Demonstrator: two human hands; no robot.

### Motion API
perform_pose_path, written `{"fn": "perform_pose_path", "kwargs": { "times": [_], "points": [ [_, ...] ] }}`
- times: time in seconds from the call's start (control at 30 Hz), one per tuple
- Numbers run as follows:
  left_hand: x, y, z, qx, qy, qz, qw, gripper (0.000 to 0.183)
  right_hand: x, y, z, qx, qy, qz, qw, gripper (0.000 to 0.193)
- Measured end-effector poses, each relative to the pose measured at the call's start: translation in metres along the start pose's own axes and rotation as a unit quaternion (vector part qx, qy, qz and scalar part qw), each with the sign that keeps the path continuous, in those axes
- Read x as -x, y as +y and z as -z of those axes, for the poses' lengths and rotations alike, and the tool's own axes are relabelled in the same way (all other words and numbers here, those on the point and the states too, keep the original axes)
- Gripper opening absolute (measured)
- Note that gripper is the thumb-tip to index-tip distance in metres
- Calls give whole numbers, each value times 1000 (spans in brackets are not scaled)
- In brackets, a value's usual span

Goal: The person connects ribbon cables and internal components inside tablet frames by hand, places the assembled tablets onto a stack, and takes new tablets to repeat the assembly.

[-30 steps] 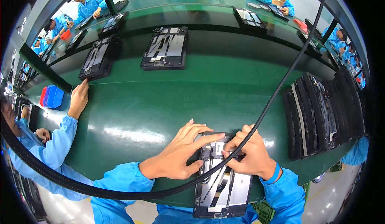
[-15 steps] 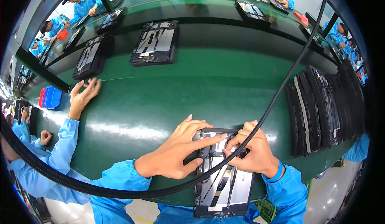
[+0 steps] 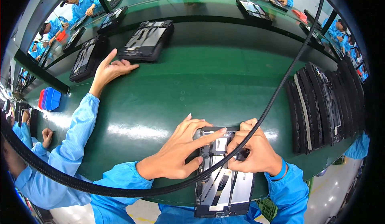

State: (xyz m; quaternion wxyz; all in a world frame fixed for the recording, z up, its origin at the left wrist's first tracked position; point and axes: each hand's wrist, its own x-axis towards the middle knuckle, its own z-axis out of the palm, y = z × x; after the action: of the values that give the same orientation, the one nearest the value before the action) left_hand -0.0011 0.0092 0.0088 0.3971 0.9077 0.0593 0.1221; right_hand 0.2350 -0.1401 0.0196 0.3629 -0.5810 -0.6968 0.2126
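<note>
An opened tablet [image 3: 224, 190] with its inside showing stands over the table's front edge: pale metal plates, thin black ribbon cables and a black frame. My left hand [image 3: 174, 150] has its fingers spread, the index lying across the tablet's far end and the thumb at its left edge. Over the tablet's right side, my right hand [image 3: 256, 150] is closed in a pinch, with a small black piece [image 3: 242, 155] at the fingertips. A black cable in front of the view partly covers this hand and the tablet.
Upright black tablet parts [image 3: 315, 107] stand in a row at right. A co-worker's hand [image 3: 110, 69] reaches in from the left, by a stack of opened tablets [image 3: 146, 41]. Another stack [image 3: 89, 57] and a blue bin [image 3: 51, 98] are at left. A thick black cable [image 3: 276, 93] crosses the view.
My right hand has shifted slightly right, and the dark strip across the tablet's upper part no longer shows there. The co-worker's hand moved right to the tablet stack, which has slid left.
</note>
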Motion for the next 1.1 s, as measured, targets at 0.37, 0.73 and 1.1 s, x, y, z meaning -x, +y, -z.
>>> {"fn": "perform_pose_path", "kwargs": {
  "times": [0.37,0.73,1.1],
  "points": [
    [6,0,-10,-34,168,-37,984,55,0,0,3,24,-13,23,999,15],
    [17,-14,0,-112,121,-224,961,28,1,3,-1,14,6,24,1000,14],
    [20,-17,6,-109,83,-247,959,42,5,8,-2,-3,34,14,999,15]
  ]
}}
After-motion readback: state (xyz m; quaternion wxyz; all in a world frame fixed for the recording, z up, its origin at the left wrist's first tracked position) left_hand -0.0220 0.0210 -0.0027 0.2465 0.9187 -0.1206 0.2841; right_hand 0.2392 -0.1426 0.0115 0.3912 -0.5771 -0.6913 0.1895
